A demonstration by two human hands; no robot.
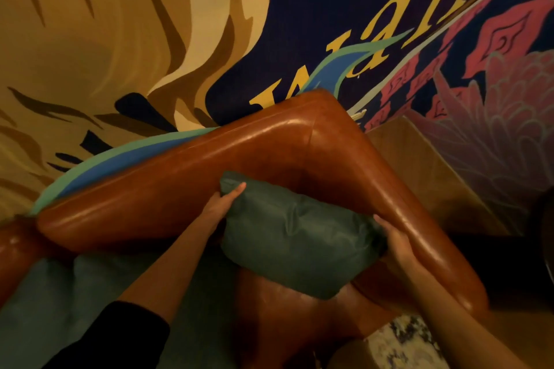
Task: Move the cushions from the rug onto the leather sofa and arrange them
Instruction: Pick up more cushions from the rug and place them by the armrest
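left hand presses straight-fingered against the cushion propped in the sofa corner; right hand grips its far edge. released unsettled, the soft cushion could slump forward onto the seat.

Your sofa is smooth brown leather, glossy, with highlights along its rolled back. The green cushion is creased cloth, faintly sheened. The teal cushion looks soft and matt. The wall is flat matt paint.
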